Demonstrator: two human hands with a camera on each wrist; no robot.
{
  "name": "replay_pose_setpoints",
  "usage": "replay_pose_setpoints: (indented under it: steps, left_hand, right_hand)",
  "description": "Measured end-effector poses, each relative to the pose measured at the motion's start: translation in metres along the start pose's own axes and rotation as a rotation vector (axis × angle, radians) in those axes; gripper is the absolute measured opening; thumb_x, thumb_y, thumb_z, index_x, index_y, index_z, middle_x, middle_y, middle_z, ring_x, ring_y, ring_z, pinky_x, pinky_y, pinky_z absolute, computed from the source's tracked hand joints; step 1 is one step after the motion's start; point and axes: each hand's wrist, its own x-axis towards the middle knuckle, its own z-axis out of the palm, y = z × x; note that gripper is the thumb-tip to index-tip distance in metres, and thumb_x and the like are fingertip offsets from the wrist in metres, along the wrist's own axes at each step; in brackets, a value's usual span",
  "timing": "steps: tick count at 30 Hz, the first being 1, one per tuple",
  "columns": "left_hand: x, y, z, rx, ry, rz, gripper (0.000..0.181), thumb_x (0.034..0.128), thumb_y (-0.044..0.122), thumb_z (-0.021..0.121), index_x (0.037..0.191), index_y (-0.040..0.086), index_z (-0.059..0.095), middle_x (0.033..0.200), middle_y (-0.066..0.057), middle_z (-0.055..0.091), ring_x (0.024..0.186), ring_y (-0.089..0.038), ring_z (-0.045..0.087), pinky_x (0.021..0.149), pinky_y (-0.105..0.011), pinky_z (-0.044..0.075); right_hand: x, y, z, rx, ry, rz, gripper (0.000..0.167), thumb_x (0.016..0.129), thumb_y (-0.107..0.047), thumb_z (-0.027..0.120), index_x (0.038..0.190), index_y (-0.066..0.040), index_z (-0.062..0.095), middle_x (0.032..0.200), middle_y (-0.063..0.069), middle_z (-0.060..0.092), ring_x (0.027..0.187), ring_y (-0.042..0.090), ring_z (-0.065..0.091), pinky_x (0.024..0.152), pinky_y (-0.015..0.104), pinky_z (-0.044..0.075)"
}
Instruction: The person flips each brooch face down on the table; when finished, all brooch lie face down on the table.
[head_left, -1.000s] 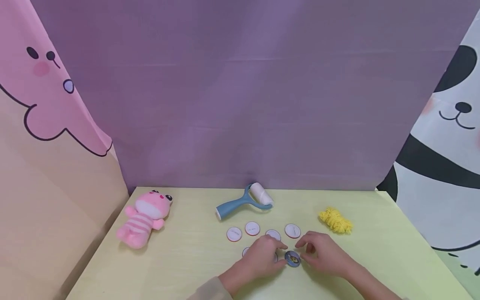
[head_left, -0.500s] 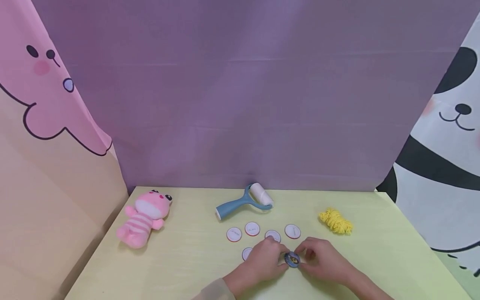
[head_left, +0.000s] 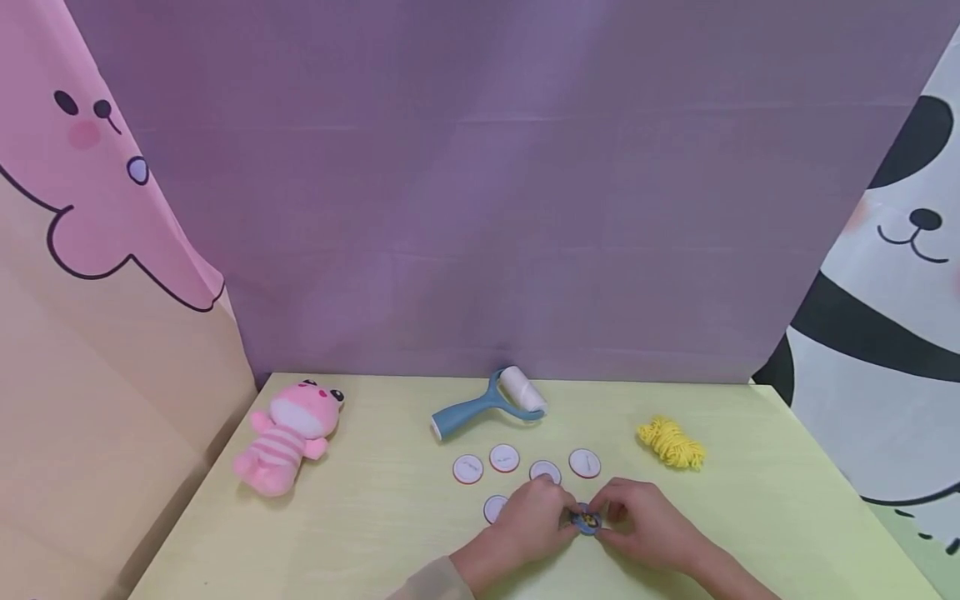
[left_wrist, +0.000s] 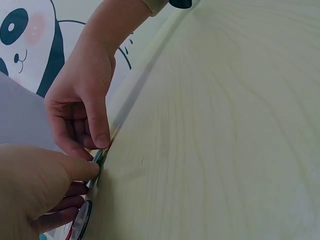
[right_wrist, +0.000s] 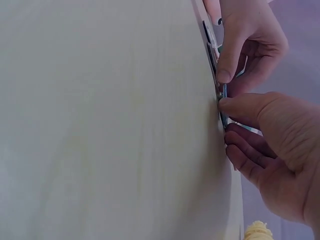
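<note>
A small round badge [head_left: 587, 522] with a blue and yellow picture on top is pinched from both sides, low in the head view. My left hand [head_left: 534, 518] grips its left edge between thumb and fingers. On the opposite edge, the thumb and index finger of my right hand [head_left: 647, 523] hold it. The left wrist view shows the badge [left_wrist: 98, 159] edge-on and tilted between the fingertips. Several white discs with red rims lie around; one white disc [head_left: 545, 472] is partly covered by my left hand, another white disc [head_left: 495, 508] sits beside it.
Behind the discs lies a lint roller [head_left: 480, 404] with a blue handle. A pink plush toy [head_left: 288, 437] lies at the left of the table [head_left: 360, 533], and a bundle of yellow yarn [head_left: 671, 442] at the right. A purple curtain [head_left: 487, 208] hangs along the back.
My left hand has shifted slightly right and my right hand slightly down; their fingertips have closed on the badge. A disc partly seen by my left hand is now hidden.
</note>
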Motion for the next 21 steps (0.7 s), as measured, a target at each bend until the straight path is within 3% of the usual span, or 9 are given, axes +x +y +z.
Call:
replay_pose_setpoints:
  steps: [6,10,21]
  left_hand:
    - [-0.0016,-0.0076,0.0004,-0.184,0.030,-0.042,0.011,0.0876,0.021,0.085,0.098,0.019,0.088,0.088,0.013,0.082,0.073,0.009,0.056,0.066,-0.003,0.039]
    - [-0.0021,-0.0101,-0.0023,-0.278,0.051,-0.040,0.011,0.0895,0.018,0.083,0.099,0.016,0.087,0.086,0.009,0.082,0.070,0.010,0.060,0.062,-0.002,0.041]
    - [-0.0024,-0.0074,-0.0083,-0.399,0.150,-0.072,0.012,0.0943,0.009,0.076,0.100,0.011,0.086,0.088,0.002,0.083,0.074,0.013,0.066,0.069,-0.003,0.050]
  right_hand:
    - [-0.0034,0.0001,-0.0001,0.080,0.021,-0.002,0.018,0.087,-0.009,0.087,0.098,-0.019,0.076,0.091,-0.005,0.075,0.080,-0.002,0.065,0.068,0.025,0.060]
    - [-0.0050,0.0018,0.0009,0.138,0.036,0.008,0.017,0.090,-0.006,0.084,0.099,-0.018,0.076,0.094,-0.005,0.076,0.084,-0.002,0.070,0.072,0.028,0.064]
    - [-0.0011,0.0013,0.0021,0.142,0.135,-0.007,0.023,0.090,-0.001,0.082,0.098,-0.022,0.077,0.094,-0.009,0.078,0.083,0.003,0.075,0.074,0.028,0.065]
